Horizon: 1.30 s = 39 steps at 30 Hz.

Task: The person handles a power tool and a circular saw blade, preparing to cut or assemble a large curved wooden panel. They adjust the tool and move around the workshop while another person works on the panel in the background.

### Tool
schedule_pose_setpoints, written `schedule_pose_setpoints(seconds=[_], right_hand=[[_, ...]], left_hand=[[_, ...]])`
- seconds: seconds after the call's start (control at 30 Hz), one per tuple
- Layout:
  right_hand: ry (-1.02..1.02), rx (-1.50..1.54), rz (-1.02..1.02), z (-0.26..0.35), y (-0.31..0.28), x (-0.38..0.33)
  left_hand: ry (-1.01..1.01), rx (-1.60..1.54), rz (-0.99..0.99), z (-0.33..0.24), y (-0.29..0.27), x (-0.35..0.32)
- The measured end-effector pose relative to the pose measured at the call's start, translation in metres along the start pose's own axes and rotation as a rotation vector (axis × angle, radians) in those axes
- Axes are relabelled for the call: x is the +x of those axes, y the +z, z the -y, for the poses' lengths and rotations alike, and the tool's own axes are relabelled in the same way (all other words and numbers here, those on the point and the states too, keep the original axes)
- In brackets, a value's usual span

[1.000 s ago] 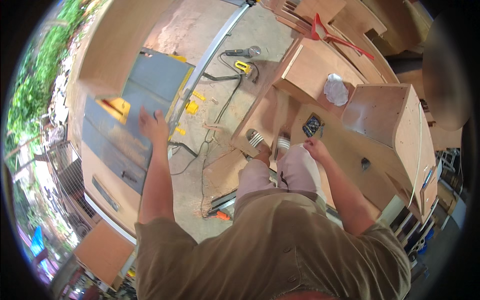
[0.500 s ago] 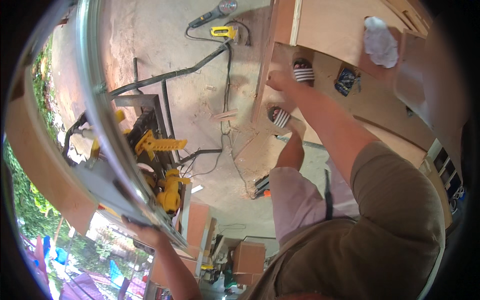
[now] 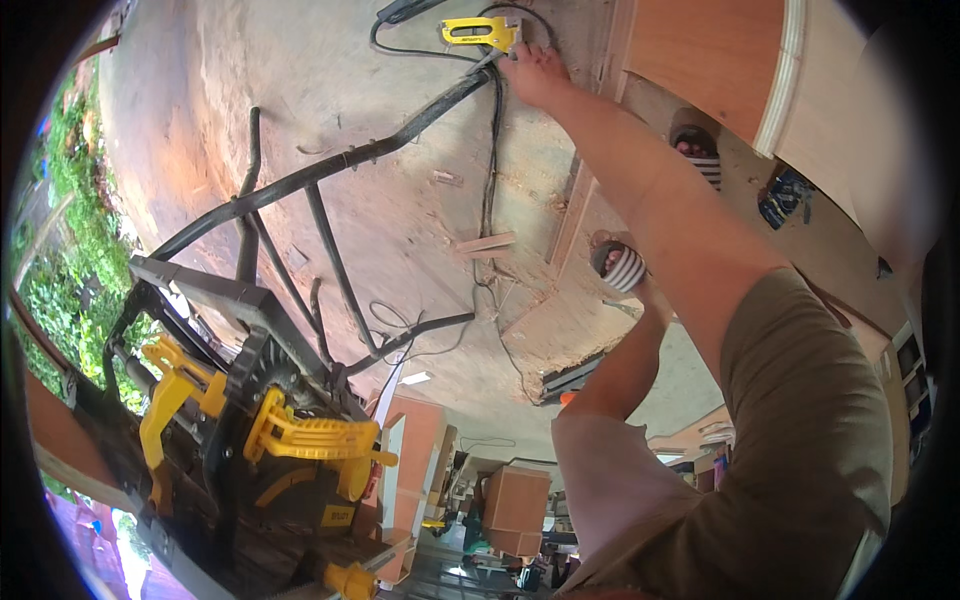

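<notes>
The yellow staple gun (image 3: 480,32) lies just beside the right grip (image 3: 536,78); pinching or spread, I cannot tell.

you wear brownish-olive shirt (image 3: 690,540), cloth matte, softly creased. your right sleeve (image 3: 790,350) short, loose, wide at hem. your shorts (image 3: 620,480) pale pinkish, plain, roomy; lower leg (image 3: 630,355) bare beneath. your slides (image 3: 627,270) dark, open-toed, straps banded with white stripes. your right forearm (image 3: 650,180) and right hand (image 3: 537,77) bare; finer detail of hand too small to tell.
</notes>
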State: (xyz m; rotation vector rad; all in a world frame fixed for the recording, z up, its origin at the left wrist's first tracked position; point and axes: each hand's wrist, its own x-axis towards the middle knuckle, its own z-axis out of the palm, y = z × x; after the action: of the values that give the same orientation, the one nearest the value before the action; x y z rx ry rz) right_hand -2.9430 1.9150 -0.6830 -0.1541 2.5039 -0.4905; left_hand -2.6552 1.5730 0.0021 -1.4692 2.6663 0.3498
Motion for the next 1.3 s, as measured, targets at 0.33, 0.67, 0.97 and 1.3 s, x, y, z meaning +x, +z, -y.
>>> schedule_pose_setpoints(seconds=[0.33, 0.67, 0.97, 1.3], right_hand=[[-0.044, -0.308, -0.587, 0.012, 0.033, 0.073], [0.053, 0.471, -0.392, -0.036, 0.038, 0.010], [0.603, 1.319, 0.142, -0.045, 0.081, -0.049], [0.405, 0.384, 0.240, 0.032, 0.056, 0.005]], left_hand=[[-0.079, 0.065, -0.007, -0.002, 0.035, 0.009], [-0.071, 0.081, 0.050, 0.002, 0.047, 0.025], [-0.066, 0.067, 0.061, 0.004, 0.057, 0.028], [-0.067, 0.078, 0.068, 0.001, 0.062, 0.030]])
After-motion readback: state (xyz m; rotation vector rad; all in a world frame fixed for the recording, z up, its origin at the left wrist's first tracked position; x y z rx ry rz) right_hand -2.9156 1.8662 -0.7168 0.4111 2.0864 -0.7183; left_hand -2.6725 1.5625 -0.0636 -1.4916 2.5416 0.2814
